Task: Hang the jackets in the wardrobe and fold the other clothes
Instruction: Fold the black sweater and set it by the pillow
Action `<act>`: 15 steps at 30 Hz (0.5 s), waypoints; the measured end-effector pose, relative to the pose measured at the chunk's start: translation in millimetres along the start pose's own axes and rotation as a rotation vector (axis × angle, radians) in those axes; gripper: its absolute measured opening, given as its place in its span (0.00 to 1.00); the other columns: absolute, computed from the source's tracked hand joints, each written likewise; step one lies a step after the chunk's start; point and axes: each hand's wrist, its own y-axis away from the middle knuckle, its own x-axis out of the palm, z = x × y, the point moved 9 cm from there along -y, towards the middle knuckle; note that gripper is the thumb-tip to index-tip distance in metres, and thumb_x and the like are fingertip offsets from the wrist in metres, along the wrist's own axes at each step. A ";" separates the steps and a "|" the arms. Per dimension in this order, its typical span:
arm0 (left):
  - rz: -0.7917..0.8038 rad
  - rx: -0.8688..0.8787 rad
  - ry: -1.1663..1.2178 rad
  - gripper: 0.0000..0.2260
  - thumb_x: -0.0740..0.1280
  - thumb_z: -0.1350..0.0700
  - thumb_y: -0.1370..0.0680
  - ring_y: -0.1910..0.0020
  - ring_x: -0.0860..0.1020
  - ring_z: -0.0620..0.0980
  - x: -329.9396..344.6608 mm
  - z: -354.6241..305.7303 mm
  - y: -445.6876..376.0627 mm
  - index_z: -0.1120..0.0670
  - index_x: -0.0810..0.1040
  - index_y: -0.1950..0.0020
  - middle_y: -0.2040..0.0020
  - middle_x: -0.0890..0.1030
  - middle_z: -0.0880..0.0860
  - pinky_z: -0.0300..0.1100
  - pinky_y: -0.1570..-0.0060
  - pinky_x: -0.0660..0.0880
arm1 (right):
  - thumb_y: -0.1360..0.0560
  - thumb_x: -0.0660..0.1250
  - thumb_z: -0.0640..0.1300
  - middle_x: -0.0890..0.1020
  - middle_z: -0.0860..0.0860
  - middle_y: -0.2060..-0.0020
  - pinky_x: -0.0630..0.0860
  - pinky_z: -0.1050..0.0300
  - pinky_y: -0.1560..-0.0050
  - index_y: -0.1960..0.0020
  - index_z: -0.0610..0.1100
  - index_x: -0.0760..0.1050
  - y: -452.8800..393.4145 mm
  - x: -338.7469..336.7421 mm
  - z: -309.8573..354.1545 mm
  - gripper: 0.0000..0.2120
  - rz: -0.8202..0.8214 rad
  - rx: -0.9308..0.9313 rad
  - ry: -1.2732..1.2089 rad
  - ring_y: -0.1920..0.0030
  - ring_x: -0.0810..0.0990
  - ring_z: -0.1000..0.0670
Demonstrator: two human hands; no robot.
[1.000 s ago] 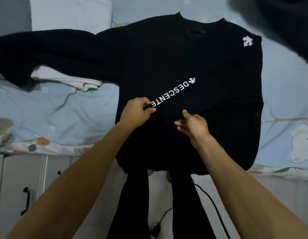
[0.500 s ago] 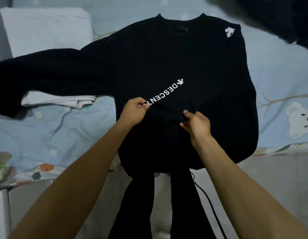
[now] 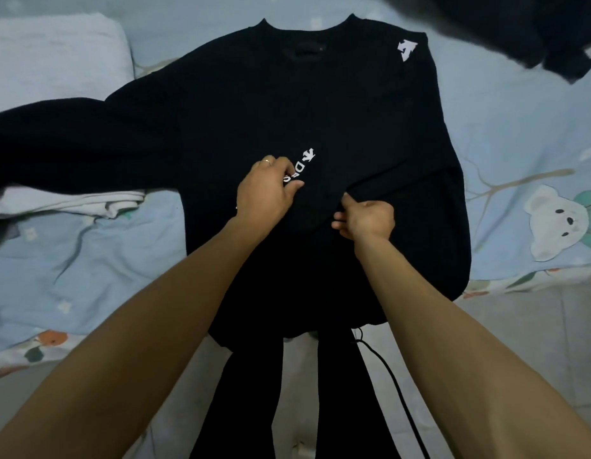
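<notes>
Black and softly knitted, the sweater point(image 3: 320, 127) lay spread at the frame's centre on the bed point(image 3: 519, 144), probably limp and light, the left hand point(image 3: 266, 190) gripping its folded sleeve while the right hand point(image 3: 368, 218) pinched it alongside.

bed sheet point(image 3: 88, 260): pale blue, bear print | pillow point(image 3: 55, 58): upper left | cable point(image 3: 396, 385): on floor

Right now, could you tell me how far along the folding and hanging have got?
Done: a white folded garment lies on the bed, partly under the outstretched sleeve. In hand: the black sweater lies flat; the left hand and right hand pinch its folded-in sleeve. Left: the other sleeve is unfolded, and dark clothes wait at the top right.
</notes>
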 end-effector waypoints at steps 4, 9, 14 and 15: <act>0.022 -0.262 0.262 0.06 0.70 0.51 0.22 0.60 0.78 0.41 -4.1 28.3 -19.0 0.47 0.79 0.59 0.61 0.80 0.43 0.35 0.61 0.71 | 0.24 0.72 0.44 0.83 0.48 0.73 0.78 0.61 0.70 0.64 0.42 0.76 -0.8 -6.5 0.5 0.11 0.005 -0.012 0.010 0.74 0.82 0.54; 0.138 -0.511 0.312 0.05 0.71 0.51 0.23 0.55 0.80 0.45 -0.3 54.6 -24.6 0.48 0.81 0.59 0.57 0.82 0.46 0.41 0.55 0.77 | 0.23 0.68 0.45 0.84 0.49 0.68 0.82 0.55 0.59 0.62 0.44 0.74 11.5 -26.5 -17.0 0.10 0.051 -0.032 -0.026 0.67 0.83 0.53; 0.138 -0.320 0.212 0.15 0.70 0.38 0.27 0.61 0.77 0.41 8.8 3.4 -49.6 0.47 0.76 0.52 0.58 0.79 0.44 0.40 0.63 0.74 | 0.25 0.72 0.52 0.81 0.50 0.65 0.82 0.57 0.60 0.57 0.43 0.72 4.7 -20.3 -14.6 0.14 0.115 0.043 -0.163 0.63 0.83 0.51; 0.179 -0.294 0.188 0.15 0.70 0.39 0.26 0.59 0.78 0.42 15.5 -5.0 -54.0 0.48 0.77 0.50 0.56 0.79 0.44 0.41 0.61 0.76 | 0.25 0.72 0.51 0.79 0.50 0.66 0.81 0.60 0.63 0.59 0.44 0.70 1.8 -20.4 -13.0 0.15 0.114 0.044 -0.176 0.66 0.82 0.53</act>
